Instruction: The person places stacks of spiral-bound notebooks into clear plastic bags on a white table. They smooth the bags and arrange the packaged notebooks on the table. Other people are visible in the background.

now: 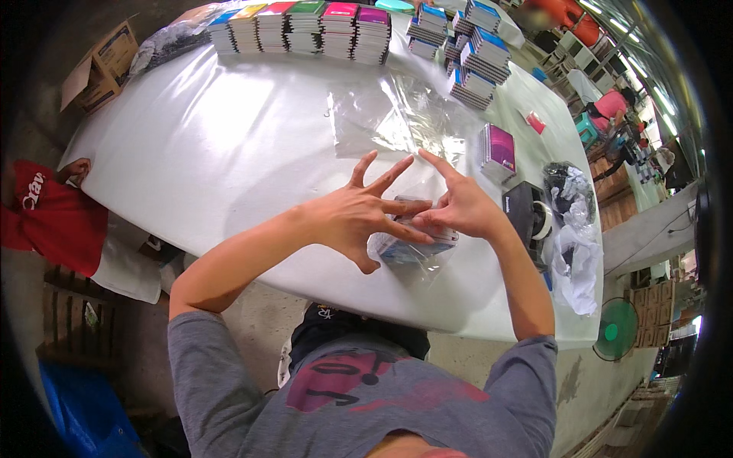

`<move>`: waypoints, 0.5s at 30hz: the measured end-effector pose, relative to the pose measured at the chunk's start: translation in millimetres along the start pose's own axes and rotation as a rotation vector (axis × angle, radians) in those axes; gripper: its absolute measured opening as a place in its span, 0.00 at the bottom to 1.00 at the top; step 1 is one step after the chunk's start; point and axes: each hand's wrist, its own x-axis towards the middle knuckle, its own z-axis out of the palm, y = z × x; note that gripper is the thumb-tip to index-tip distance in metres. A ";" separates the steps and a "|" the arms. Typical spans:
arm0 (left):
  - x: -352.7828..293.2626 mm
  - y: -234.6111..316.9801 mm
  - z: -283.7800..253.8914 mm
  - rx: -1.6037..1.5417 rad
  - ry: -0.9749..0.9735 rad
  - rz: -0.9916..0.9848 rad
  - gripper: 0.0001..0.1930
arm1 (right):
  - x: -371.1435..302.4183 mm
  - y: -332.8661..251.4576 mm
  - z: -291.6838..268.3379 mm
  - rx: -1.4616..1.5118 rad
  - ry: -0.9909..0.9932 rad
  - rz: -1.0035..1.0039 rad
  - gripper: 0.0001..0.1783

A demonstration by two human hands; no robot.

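Near the table's front edge lies a small packet of bluish notebooks in clear plastic film. My left hand is over its left side with the fingers spread wide, some of them reaching across the packet. My right hand is at the packet's right side; its index finger stretches out and its thumb points toward my left fingers. The right hand's other fingers are mostly hidden. Just beyond both hands, clear plastic bags lie flat. A black tape dispenser with a pale roll stands right of my right hand.
Colourful spiral notebook stacks line the far edge, with blue-topped stacks at far right. A purple notebook stack sits nearer. Crumpled plastic lies at the right edge. A person in red stands left; a box is behind.
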 end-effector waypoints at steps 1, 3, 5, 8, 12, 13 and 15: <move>0.7 0.0 0.0 -0.003 -0.004 -0.001 0.41 | 0.2 0.8 0.2 -0.067 0.021 0.024 0.54; 2.2 -0.7 0.0 0.002 -0.011 -0.005 0.42 | -2.0 -3.5 -1.3 -0.301 0.102 0.083 0.54; 3.7 -0.2 0.9 0.001 -0.009 -0.001 0.42 | -6.0 -1.9 -2.4 -0.413 0.163 0.102 0.53; -0.6 0.4 8.5 0.016 0.045 -0.014 0.40 | -22.1 18.1 -15.0 -0.334 0.198 -0.001 0.49; 9.9 5.8 79.4 0.064 0.672 0.046 0.24 | -53.9 83.3 -3.8 -0.038 0.072 -0.289 0.34; 21.5 10.3 88.4 0.104 0.831 0.050 0.18 | -55.9 83.4 11.8 0.025 0.046 -0.340 0.30; 45.8 24.0 88.2 0.031 0.902 0.058 0.10 | -52.3 97.3 55.6 0.512 0.239 -0.409 0.23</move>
